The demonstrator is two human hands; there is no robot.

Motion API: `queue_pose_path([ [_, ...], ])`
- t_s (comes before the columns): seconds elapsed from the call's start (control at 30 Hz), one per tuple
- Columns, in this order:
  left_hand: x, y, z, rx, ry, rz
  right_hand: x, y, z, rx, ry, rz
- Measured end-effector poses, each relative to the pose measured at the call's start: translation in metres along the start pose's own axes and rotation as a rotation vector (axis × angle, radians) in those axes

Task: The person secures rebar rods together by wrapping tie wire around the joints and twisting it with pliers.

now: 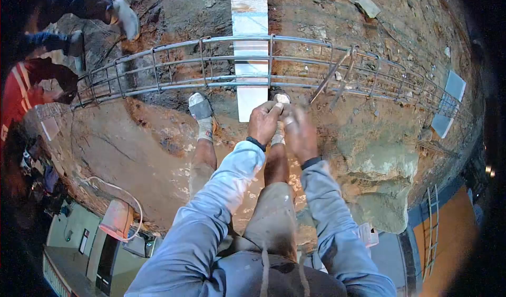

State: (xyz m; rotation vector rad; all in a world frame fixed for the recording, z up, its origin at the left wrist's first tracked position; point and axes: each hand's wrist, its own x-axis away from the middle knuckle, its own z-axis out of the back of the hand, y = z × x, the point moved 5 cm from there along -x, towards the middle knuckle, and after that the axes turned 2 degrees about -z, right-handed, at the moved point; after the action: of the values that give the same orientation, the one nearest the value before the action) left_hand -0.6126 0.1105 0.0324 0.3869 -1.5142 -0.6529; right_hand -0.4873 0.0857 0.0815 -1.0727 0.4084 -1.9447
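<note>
No text, label, brand, number or sign is showing legibly anywhere in the head view. The sock (205,128) on the person's left foot is bearing a small mark, but it is coming through too tiny and blurred to be read as a letter, number or logo.

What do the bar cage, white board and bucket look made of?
Cage: likely steel, grey with bright glints; thin bars, squared loops.
Board: perhaps painted wood or tile; flat, pale, stained face leaves it open.
Bucket: probably plastic; smooth, pinkish, tapered wall.
</note>
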Motion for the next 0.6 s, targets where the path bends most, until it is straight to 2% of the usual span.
queue_pose_path([
  [0.03, -0.002, 0.002, -0.005, 0.166, -0.073, 0.056, 0.013, 0.018, -0.023, -0.062, 0.03, 0.024],
  [0.07, -0.007, -0.001, -0.004, -0.018, -0.116, 0.112, 0.012, 0.013, -0.025, -0.066, 0.039, 0.029],
  [0.1, -0.011, -0.002, -0.003, -0.024, -0.117, 0.106, 0.012, 0.021, -0.03, -0.356, 0.032, -0.235],
  [0.13, -0.013, 0.002, 0.001, -0.268, -0.052, -0.012, 0.019, 0.031, -0.038, -0.646, 0.02, -0.509],
  [0.17, -0.013, 0.006, 0.003, -0.514, 0.007, -0.13, 0.022, 0.035, -0.043, -0.655, 0.026, -0.521],
  [0.2, -0.015, 0.007, 0.006, -0.625, 0.028, -0.173, 0.023, 0.047, -0.053, -0.752, 0.043, -0.645],
  [0.27, -0.017, 0.023, 0.01, -0.655, 0.024, -0.234, 0.018, 0.065, -0.066, -0.851, 0.06, -0.852],
  [0.3, -0.018, 0.032, 0.011, -0.676, 0.033, -0.287, 0.011, 0.071, -0.069, -0.86, 0.067, -0.852],
  [0.33, -0.017, 0.044, 0.01, -0.685, 0.091, -0.481, 0.003, 0.077, -0.074, -1.004, 0.087, -0.798],
  [0.37, -0.019, 0.049, 0.01, -0.698, 0.085, -0.48, -0.005, 0.084, -0.083, -1.148, 0.105, -0.743],
  [0.4, -0.022, 0.055, 0.009, -0.76, 0.08, -0.455, -0.022, 0.101, -0.103, -1.339, 0.178, -0.502],
  [0.43, -0.026, 0.06, 0.007, -0.823, 0.072, -0.43, -0.027, 0.1, -0.103, -1.343, 0.045, -0.478],
  [0.5, -0.038, 0.062, 0.001, -0.896, 0.074, -0.379, -0.042, 0.095, -0.109, -1.483, 0.01, -0.497],
  [0.6, -0.053, 0.06, -0.011, -0.905, 0.059, -0.374, -0.052, 0.076, -0.099, -1.507, -0.074, -0.499],
])
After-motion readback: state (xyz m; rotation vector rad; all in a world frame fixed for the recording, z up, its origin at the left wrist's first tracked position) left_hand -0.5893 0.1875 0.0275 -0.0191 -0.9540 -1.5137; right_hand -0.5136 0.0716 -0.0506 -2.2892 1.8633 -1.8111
